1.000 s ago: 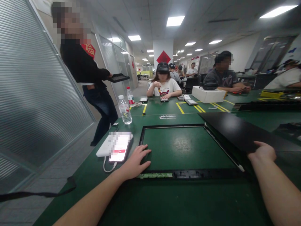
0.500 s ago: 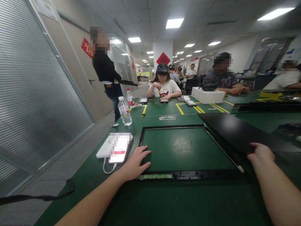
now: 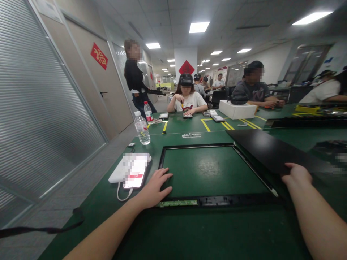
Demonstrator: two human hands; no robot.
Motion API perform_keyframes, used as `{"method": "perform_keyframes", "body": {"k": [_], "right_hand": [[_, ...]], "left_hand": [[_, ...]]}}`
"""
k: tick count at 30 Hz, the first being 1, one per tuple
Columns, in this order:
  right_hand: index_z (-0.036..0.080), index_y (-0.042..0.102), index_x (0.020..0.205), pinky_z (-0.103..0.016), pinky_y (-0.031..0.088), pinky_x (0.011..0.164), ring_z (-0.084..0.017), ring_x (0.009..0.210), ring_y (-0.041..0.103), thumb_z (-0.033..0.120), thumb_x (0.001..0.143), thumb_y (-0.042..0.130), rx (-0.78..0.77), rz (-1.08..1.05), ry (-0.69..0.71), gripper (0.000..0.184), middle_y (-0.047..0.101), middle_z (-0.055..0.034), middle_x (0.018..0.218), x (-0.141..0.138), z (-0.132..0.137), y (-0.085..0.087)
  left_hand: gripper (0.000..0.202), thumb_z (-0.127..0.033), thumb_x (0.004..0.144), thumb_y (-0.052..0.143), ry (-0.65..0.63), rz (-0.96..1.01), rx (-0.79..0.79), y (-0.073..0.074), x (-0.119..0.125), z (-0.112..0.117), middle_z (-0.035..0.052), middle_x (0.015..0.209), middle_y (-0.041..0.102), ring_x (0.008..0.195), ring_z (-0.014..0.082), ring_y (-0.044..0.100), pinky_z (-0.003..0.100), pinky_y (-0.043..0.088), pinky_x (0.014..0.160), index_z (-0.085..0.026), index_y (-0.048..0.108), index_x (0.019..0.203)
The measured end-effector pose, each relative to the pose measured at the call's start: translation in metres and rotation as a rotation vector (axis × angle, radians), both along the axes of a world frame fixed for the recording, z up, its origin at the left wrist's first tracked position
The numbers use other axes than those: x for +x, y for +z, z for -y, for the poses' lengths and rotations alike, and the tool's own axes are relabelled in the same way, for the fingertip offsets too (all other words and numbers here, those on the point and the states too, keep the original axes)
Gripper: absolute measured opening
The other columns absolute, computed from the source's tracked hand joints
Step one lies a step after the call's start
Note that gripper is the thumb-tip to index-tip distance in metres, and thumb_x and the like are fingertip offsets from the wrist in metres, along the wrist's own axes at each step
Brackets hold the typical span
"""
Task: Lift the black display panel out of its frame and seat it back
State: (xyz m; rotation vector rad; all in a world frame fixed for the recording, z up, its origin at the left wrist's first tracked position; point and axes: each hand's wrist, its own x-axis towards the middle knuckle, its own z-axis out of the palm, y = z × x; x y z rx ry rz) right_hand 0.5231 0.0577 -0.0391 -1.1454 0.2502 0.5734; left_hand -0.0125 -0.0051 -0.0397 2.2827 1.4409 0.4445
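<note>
Frame at your left hand, panel at your right

Green table [image 3: 211, 231] fills your foreground. Co-worker [image 3: 197, 103] sits at the far side, one hand on a small device. Black frame [image 3: 238, 200] lies directly in front of you, a rectangle with tabletop showing through the middle. Black panel [image 3: 265, 148] is just right of it, glossy, its far left corner by the frame's far right corner; can't tell if they touch. White box [image 3: 238, 109] stands beyond the panel.

Your left hand [image 3: 155, 187] rests at the frame's near left corner, fingers spread, thumb apart, gripping nothing. Your right hand [image 3: 297, 177] is at the panel's near edge, one digit showing; the others are hidden, so can't tell if you're clamped on it.

Two bottles, clear one [image 3: 142, 130] and red-capped one [image 3: 148, 113], stand past the frame's far left. Phone [image 3: 135, 180], cable plugged in, is left of your left hand. Green circuit strip [image 3: 179, 203] sits in the frame's near bar.
</note>
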Motion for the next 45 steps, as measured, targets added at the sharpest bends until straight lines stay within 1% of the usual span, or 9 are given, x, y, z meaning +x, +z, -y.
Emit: {"method": "perform_keyframes", "body": {"k": [4,7,10,14,17,22,31,40,45], "right_hand": [[0.014,0.053,0.068,-0.018,0.055,0.050,-0.014,0.069,0.064,-0.016,0.053,0.054,-0.086,-0.035,-0.039,0.033,0.062,-0.0016,0.082,-0.004,0.000,0.006],[0.014,0.051,0.065,-0.018,0.055,0.050,-0.013,0.067,0.063,-0.015,0.053,0.054,-0.107,-0.030,-0.063,0.031,0.061,-0.0010,0.081,-0.007,0.000,0.010],[0.013,0.052,0.063,-0.019,0.056,0.049,-0.013,0.067,0.063,-0.014,0.052,0.054,-0.119,-0.035,-0.052,0.030,0.061,-0.0013,0.081,-0.008,0.000,0.012],[0.013,0.053,0.065,-0.020,0.058,0.053,-0.014,0.070,0.065,-0.014,0.052,0.054,-0.106,-0.041,-0.047,0.030,0.061,-0.0019,0.082,-0.007,0.001,0.010],[0.014,0.054,0.068,-0.023,0.059,0.055,-0.014,0.071,0.065,-0.014,0.053,0.056,-0.094,-0.030,-0.052,0.031,0.063,-0.0022,0.085,-0.007,0.001,0.009],[0.014,0.055,0.072,-0.026,0.061,0.058,-0.015,0.073,0.066,-0.015,0.053,0.055,-0.073,-0.037,-0.042,0.034,0.064,-0.0022,0.086,-0.006,0.001,0.009],[0.015,0.055,0.072,-0.019,0.056,0.050,-0.014,0.067,0.065,-0.013,0.059,0.054,-0.001,-0.033,0.008,0.031,0.063,-0.0009,0.080,-0.002,0.000,0.003],[0.015,0.050,0.062,-0.015,0.052,0.046,-0.007,0.051,0.057,-0.011,0.072,0.055,0.158,-0.028,0.039,0.028,0.055,0.0023,0.066,-0.028,0.007,0.033],[0.015,0.049,0.058,-0.013,0.046,0.040,-0.005,0.044,0.048,-0.009,0.068,0.056,0.203,-0.017,0.086,0.028,0.052,0.0026,0.060,-0.049,0.013,0.048]], "left_hand": [[0.053,-0.044,0.093,0.058,0.000,0.006,0.011,-0.003,-0.001,-0.001,0.0132,0.161,0.043,0.150,0.0347,0.033,0.060,0.029,0.121,-0.024,0.058,0.143],[0.053,-0.044,0.092,0.059,0.004,0.013,0.019,-0.004,-0.001,-0.001,0.0129,0.160,0.044,0.150,0.0347,0.034,0.060,0.029,0.121,-0.025,0.059,0.141],[0.053,-0.043,0.092,0.058,0.005,0.003,-0.008,0.002,0.001,0.001,0.0138,0.161,0.043,0.150,0.0350,0.033,0.061,0.028,0.121,-0.023,0.059,0.142],[0.054,-0.042,0.093,0.058,0.014,-0.009,-0.046,0.014,0.005,0.005,0.0137,0.162,0.041,0.151,0.0352,0.032,0.061,0.029,0.121,-0.023,0.058,0.143],[0.053,-0.041,0.093,0.059,0.014,-0.015,-0.049,0.018,0.006,0.007,0.0137,0.162,0.041,0.151,0.0347,0.033,0.060,0.031,0.120,-0.023,0.058,0.143],[0.054,-0.040,0.094,0.058,0.021,-0.027,-0.057,0.016,0.006,0.006,0.0138,0.163,0.039,0.152,0.0345,0.031,0.059,0.029,0.122,-0.022,0.057,0.145],[0.052,-0.037,0.092,0.060,0.012,-0.002,-0.032,0.012,0.005,0.005,0.0145,0.161,0.042,0.151,0.0353,0.034,0.059,0.031,0.121,-0.021,0.059,0.142],[0.049,-0.031,0.091,0.059,0.022,0.087,0.013,0.022,0.007,0.009,0.0171,0.156,0.049,0.145,0.0377,0.042,0.062,0.029,0.120,-0.021,0.063,0.139],[0.047,-0.031,0.091,0.059,0.036,0.211,0.027,0.020,0.006,0.007,0.0156,0.155,0.051,0.143,0.0369,0.045,0.060,0.035,0.117,-0.023,0.064,0.137]]}}
